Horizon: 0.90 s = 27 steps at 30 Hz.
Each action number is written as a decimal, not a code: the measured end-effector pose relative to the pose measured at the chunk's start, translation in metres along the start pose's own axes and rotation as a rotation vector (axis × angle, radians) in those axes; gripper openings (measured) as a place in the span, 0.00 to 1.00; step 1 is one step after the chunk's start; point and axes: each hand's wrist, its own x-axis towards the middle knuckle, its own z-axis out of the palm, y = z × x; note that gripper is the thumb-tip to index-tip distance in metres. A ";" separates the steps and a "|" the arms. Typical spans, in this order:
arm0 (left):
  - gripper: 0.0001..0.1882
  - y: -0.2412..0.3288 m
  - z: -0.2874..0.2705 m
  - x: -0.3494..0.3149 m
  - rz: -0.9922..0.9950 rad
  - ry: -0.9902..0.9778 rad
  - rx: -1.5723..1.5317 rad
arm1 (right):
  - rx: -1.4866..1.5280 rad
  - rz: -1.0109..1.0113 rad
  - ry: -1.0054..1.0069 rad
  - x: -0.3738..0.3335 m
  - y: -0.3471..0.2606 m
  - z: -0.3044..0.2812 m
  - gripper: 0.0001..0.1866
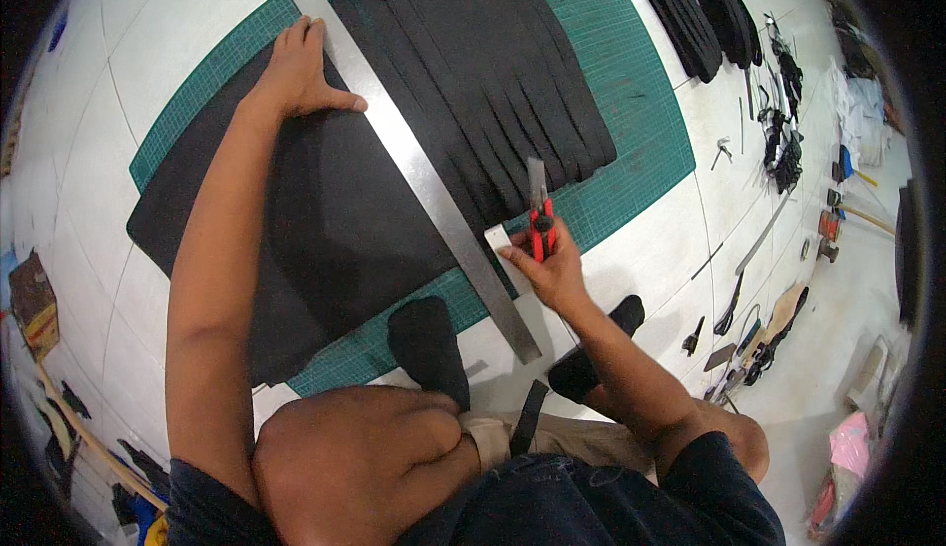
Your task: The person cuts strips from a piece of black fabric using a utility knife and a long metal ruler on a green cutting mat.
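A long steel ruler (pixel 394 137) lies slantwise across a sheet of black fabric (pixel 365 211). My left hand (pixel 301 78) is spread at the ruler's upper part, its thumb and fingertips on or beside the metal, holding nothing in its grasp. In my right hand (pixel 554 270) is a red and black utility knife (pixel 542 226), its blade out and pointing away from me. The same hand also has a pale, narrow flat piece (pixel 499 240) by the thumb; its kind is unclear. Right of the ruler, the black fabric is cut into several strips (pixel 493 73).
Beneath the fabric lies a green cutting mat (pixel 645 132) on a white tiled floor (pixel 631 260). Folded black strips (pixel 680 14) rest at the upper right. Scissors (pixel 694 337), cords and other tools lie along the right. My dark-socked foot (pixel 429 344) is at the mat's near edge.
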 end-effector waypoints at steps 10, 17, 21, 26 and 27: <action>0.77 -0.003 0.003 0.002 -0.047 -0.029 0.013 | -0.117 0.145 0.020 -0.003 0.012 0.025 0.23; 0.75 0.000 0.003 0.001 -0.019 -0.014 0.010 | -0.058 0.109 0.026 -0.004 0.019 0.027 0.21; 0.75 -0.004 0.003 0.002 -0.018 -0.009 0.022 | -0.052 0.105 0.002 -0.003 0.013 0.026 0.20; 0.77 -0.007 0.003 0.006 -0.008 -0.017 0.062 | -0.072 0.099 0.019 -0.005 0.015 0.028 0.21; 0.77 -0.005 -0.001 0.009 -0.011 -0.005 0.065 | -0.072 0.086 0.020 -0.007 0.020 0.026 0.21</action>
